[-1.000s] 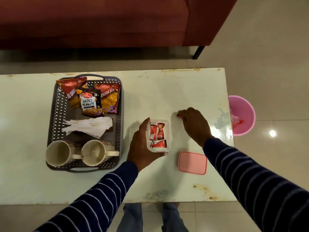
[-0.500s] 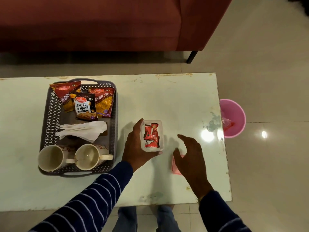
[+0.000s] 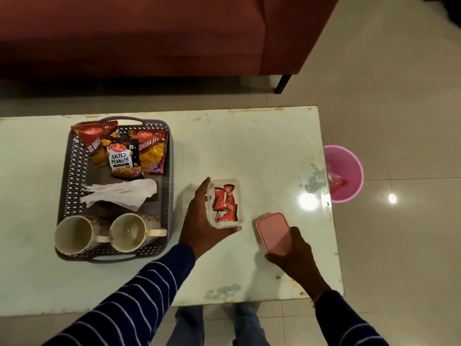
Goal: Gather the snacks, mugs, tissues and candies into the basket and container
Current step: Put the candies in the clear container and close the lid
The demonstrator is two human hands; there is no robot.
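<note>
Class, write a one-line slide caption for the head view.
Left hand steadies the candy container while the right hand grips its pink lid; basket already packed.

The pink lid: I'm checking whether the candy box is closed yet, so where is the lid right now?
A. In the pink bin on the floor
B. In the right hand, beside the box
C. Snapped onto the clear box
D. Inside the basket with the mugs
B. The right hand grips the pink lid, tilted up off the table to the right of the clear box, which is uncovered with the red candies showing.
</note>
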